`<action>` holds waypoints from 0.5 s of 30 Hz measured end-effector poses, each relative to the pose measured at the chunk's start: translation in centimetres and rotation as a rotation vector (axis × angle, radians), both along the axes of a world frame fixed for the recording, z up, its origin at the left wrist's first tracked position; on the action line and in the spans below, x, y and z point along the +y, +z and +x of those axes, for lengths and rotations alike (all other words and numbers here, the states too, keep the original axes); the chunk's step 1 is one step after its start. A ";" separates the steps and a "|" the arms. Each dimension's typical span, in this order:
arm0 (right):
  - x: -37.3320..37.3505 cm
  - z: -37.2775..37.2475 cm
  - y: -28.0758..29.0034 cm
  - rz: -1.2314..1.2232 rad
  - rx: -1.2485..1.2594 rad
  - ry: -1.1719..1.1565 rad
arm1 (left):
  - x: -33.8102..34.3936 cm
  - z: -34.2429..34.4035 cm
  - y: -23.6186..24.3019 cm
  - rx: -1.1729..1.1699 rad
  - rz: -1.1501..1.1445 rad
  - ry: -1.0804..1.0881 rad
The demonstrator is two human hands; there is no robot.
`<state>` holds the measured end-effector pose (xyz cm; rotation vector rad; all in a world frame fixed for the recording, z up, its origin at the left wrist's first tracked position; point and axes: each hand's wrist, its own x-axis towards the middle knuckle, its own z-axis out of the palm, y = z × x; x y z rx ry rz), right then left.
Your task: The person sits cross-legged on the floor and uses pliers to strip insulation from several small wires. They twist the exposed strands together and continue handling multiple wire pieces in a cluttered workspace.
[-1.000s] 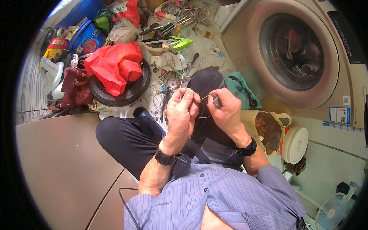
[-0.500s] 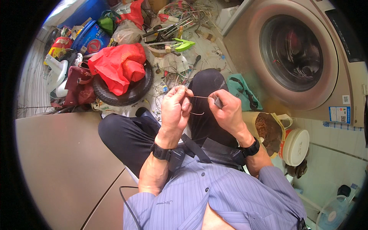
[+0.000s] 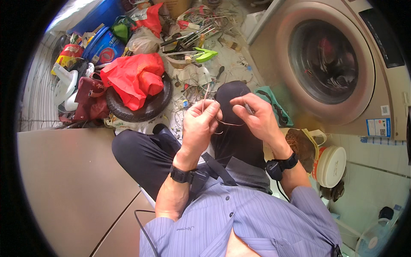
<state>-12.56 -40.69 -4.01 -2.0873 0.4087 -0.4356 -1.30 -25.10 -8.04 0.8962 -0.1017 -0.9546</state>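
Above my knees, my left hand [image 3: 199, 124] pinches a thin copper-coloured wire [image 3: 231, 124] between thumb and fingers. One length of the wire stands up past the fingertips, and another curves out toward my other hand. My right hand [image 3: 260, 118] is closed around a small, flat, dark grey piece [image 3: 248, 109], perhaps a blade; most of it is hidden in the palm. The curved wire reaches close to the right fingers, and whether it touches them I cannot tell.
A black tyre [image 3: 141, 110] with a red bag [image 3: 137, 77] on it lies at the left front. Loose tools [image 3: 190, 38] and wire scraps litter the floor ahead. On the right stand a washing machine [image 3: 368, 92], a bag of copper-coloured wire [image 3: 306, 147] and a lidded white bucket [image 3: 332, 165].
The wire was stretched straight between both hands and now hangs in a slack curve. My right hand has moved slightly right and its index finger has straightened. More wire stands above my left fingers.
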 end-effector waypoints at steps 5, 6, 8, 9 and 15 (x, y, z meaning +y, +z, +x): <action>-0.3 1.5 1.1 0.169 0.111 0.081 | -0.2 -0.8 0.7 -0.082 0.067 -0.145; -0.2 1.7 1.3 0.163 0.121 0.082 | -0.3 -0.9 0.9 -0.099 0.090 -0.151; -0.2 1.6 1.6 0.107 0.077 0.098 | -0.3 -1.1 1.2 -0.104 0.093 -0.156; -0.1 1.5 1.7 0.077 0.053 0.100 | -0.3 -1.2 1.3 -0.102 0.101 -0.163; 0.0 1.0 1.2 0.399 -0.007 -0.184 | 0.2 -1.5 1.9 -0.094 0.046 -0.261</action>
